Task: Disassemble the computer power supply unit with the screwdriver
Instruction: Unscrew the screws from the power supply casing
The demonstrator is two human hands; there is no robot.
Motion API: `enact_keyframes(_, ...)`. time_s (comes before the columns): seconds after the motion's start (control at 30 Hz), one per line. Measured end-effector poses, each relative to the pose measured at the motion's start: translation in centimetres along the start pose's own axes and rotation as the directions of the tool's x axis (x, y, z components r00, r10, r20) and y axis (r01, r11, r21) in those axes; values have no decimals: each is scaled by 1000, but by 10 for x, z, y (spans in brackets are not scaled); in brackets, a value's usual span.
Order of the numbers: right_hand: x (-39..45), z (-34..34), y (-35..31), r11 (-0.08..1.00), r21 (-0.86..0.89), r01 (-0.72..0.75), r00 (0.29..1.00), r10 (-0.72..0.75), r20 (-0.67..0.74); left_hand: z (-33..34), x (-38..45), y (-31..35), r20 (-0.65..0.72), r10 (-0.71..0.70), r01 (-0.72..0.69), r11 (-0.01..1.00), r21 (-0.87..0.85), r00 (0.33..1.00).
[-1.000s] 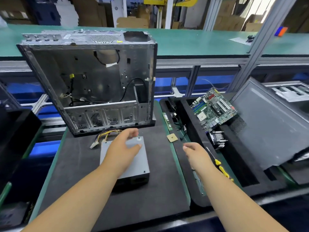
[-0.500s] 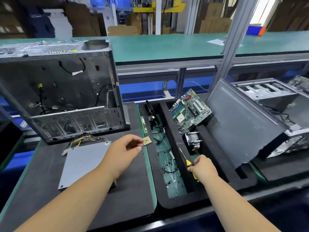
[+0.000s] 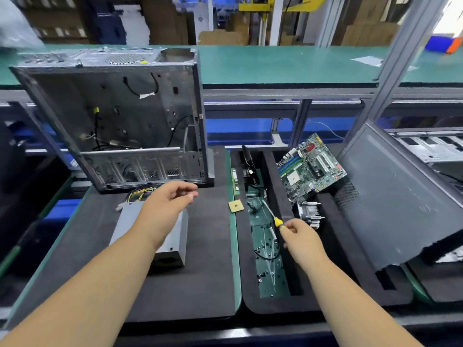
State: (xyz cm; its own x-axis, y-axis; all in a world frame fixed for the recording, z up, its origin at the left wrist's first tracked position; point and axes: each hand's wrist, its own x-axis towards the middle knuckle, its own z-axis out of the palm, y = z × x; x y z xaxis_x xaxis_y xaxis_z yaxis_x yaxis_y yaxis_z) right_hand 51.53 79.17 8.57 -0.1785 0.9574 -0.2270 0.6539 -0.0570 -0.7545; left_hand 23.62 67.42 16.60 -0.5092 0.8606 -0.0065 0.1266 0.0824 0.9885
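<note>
The left hand (image 3: 165, 211) has let go of the small chip (image 3: 236, 206), fingers now loose above the power supply unit (image 3: 175, 236). The right hand (image 3: 300, 236) still grips the screwdriver (image 3: 271, 215), tip toward upper left.

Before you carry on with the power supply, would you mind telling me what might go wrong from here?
The right hand pinches only the end of the screwdriver, a grip that may slip over the tray of loose screws. The left hand hovers above the power supply without holding it, so it might slide on the mat once pressed.
</note>
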Motion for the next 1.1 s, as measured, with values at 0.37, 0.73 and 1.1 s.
enact_keyframes(0.37,-16,48,-132,927,257,274,961,-274,-38,-84,19,-23,-88,-30,42,990,132,996)
enact_keyframes(0.73,-35,106,-206,913,150,380,920,-356,-164,-141,67,-46,146,-40,-10,945,326,988)
enact_keyframes(1.1,-38,136,-232,947,-12,322,905,-311,-290,-91,85,-72,427,78,-341,734,587,901)
